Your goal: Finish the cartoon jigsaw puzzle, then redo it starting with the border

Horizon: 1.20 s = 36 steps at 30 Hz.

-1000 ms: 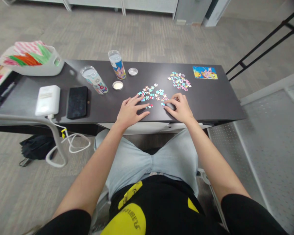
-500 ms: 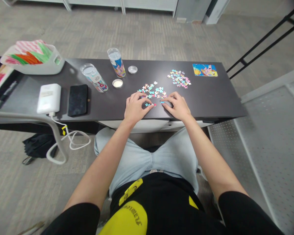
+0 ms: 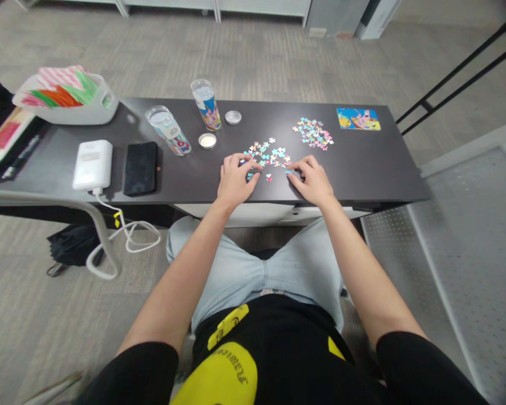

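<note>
My left hand (image 3: pixel 236 179) rests at the near edge of a loose pile of jigsaw pieces (image 3: pixel 265 153), thumb and forefinger apart. A teal puzzle piece (image 3: pixel 250 176) shows in the gap between them, lying on the table. Just right of the left thumb is a red and white puzzle piece (image 3: pixel 269 178), touched by neither hand. At the pile's right side, my right hand (image 3: pixel 311 179) pinches a blue puzzle piece (image 3: pixel 289 171) between thumb and forefinger, low over the tabletop. A second pile of jigsaw pieces (image 3: pixel 314 134) lies farther back to the right.
On the dark table (image 3: pixel 362 169) a picture card (image 3: pixel 358 119) lies at back right. Two clear printed cylinders (image 3: pixel 168 130) and two round lids (image 3: pixel 233 117) stand left of the pieces. Farther left are a phone (image 3: pixel 140 169), a white power bank (image 3: pixel 93 165) and a white basket (image 3: pixel 67 114).
My left thumb has drawn back from the red piece, which now lies separate. My right hand has shifted slightly, still holding the blue piece. The whole view has moved a little.
</note>
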Motion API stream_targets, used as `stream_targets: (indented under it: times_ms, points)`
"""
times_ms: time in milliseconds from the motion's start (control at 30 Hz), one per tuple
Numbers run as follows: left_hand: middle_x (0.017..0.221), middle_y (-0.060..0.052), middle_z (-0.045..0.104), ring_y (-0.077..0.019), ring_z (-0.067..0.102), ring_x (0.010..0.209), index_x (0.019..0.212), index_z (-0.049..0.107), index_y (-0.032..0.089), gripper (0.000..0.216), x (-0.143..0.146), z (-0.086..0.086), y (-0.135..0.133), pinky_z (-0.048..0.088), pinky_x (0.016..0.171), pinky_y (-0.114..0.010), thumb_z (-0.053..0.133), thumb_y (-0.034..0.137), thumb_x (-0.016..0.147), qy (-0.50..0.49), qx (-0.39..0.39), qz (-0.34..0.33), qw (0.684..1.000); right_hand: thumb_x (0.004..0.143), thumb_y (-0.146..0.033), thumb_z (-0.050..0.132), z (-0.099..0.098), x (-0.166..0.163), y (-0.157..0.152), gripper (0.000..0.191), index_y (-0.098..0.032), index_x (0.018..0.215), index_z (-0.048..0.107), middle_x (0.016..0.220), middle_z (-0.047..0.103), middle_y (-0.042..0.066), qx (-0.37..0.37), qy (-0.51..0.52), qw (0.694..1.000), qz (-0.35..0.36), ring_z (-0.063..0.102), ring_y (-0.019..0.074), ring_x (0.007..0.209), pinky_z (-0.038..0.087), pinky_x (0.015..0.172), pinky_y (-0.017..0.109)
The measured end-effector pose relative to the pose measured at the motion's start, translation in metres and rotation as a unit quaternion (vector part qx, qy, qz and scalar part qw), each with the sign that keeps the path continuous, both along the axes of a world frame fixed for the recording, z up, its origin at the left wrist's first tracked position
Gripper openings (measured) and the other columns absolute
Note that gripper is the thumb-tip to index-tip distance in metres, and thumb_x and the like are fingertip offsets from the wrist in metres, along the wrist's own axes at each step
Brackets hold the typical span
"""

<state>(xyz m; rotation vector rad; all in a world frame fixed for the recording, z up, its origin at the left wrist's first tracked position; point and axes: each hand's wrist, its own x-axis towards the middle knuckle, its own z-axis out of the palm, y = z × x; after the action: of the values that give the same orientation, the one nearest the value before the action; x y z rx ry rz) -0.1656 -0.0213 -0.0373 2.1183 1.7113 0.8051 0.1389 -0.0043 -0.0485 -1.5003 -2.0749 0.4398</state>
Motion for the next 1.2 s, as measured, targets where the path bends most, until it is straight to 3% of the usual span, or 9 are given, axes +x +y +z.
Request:
stream_targets:
  times_ms: [200,333,467,600,667,767,867,1200]
  points:
    - [0.165,-0.014,0.077,-0.0375,0.066,0.163,0.137,0.093,0.030,0.028,-0.021,-0.017,0.005,0.047,0.151,-0.059,0.084,0.019,0.113,-0.019,0.036,-0.006,0.999,0.115,-0.044,0.083,-0.008,-0.012,-0.003,0.028,-0.034,0.139,0.093,0.139,0.080,0.015,0.023,0.066,0.997,-0.020,0.081,0.0386,0.116,0.070,0.117,0.061]
    - [0.160,-0.015,0.078,-0.0414,0.066,0.159,0.141,0.092,0.031,0.027,-0.023,-0.012,0.011,0.051,0.145,-0.064,0.081,0.024,0.118,0.003,0.019,0.036,0.999,0.110,-0.049,0.098,-0.008,-0.040,-0.008,0.026,-0.035,0.130,0.094,0.144,0.080,0.017,0.049,0.054,0.996,-0.045,0.074,0.0465,0.139,0.064,0.130,0.069]
    - [0.171,-0.020,0.073,-0.0464,0.061,0.163,0.157,0.088,0.030,0.038,-0.010,0.000,0.013,0.053,0.138,-0.067,0.071,0.025,0.124,0.058,0.010,0.039,0.997,0.103,-0.048,0.109,-0.005,-0.055,-0.011,0.029,-0.035,0.127,0.097,0.152,0.079,0.018,0.043,-0.003,0.998,-0.035,0.069,0.0510,0.145,0.059,0.132,0.074]
    - [0.180,-0.022,0.069,-0.0495,0.057,0.169,0.171,0.086,0.030,0.047,0.001,0.008,0.013,0.049,0.141,-0.070,0.073,0.033,0.126,0.115,0.024,-0.032,0.993,0.114,-0.041,0.095,-0.003,-0.053,-0.012,0.014,-0.037,0.126,0.100,0.150,0.079,0.018,0.037,-0.009,0.999,-0.024,0.068,0.0492,0.143,0.057,0.134,0.073]
    - [0.184,-0.020,0.068,-0.0493,0.057,0.171,0.173,0.088,0.032,0.048,0.004,0.009,0.013,0.048,0.140,-0.071,0.072,0.033,0.127,0.130,0.030,-0.060,0.989,0.120,-0.038,0.084,-0.003,-0.052,-0.012,0.018,-0.038,0.127,0.100,0.149,0.079,0.018,0.033,-0.010,0.999,-0.023,0.067,0.0487,0.143,0.056,0.134,0.074]
    - [0.184,-0.020,0.070,-0.0485,0.057,0.172,0.172,0.091,0.034,0.047,0.004,0.007,0.014,0.049,0.138,-0.071,0.071,0.033,0.129,0.135,0.034,-0.080,0.987,0.122,-0.036,0.075,-0.004,-0.052,-0.012,0.027,-0.036,0.134,0.099,0.148,0.079,0.019,0.036,-0.004,0.999,-0.040,0.067,0.0488,0.144,0.056,0.134,0.074]
    - [0.179,-0.018,0.075,-0.0469,0.060,0.170,0.165,0.095,0.034,0.042,0.002,0.005,0.014,0.049,0.137,-0.070,0.074,0.033,0.128,0.122,0.049,-0.091,0.987,0.118,-0.042,0.081,-0.005,-0.050,-0.013,0.025,-0.036,0.136,0.098,0.148,0.080,0.019,0.043,-0.004,0.998,-0.046,0.067,0.0497,0.146,0.057,0.136,0.076]
    - [0.161,-0.014,0.086,-0.0436,0.068,0.160,0.137,0.101,0.031,0.020,-0.001,0.003,0.011,0.050,0.131,-0.066,0.088,0.034,0.123,0.079,0.079,-0.082,0.990,0.112,-0.040,0.092,0.003,-0.042,-0.018,0.029,-0.038,0.140,0.100,0.152,0.082,0.017,0.017,-0.032,0.999,0.027,0.068,0.0499,0.149,0.058,0.135,0.076]
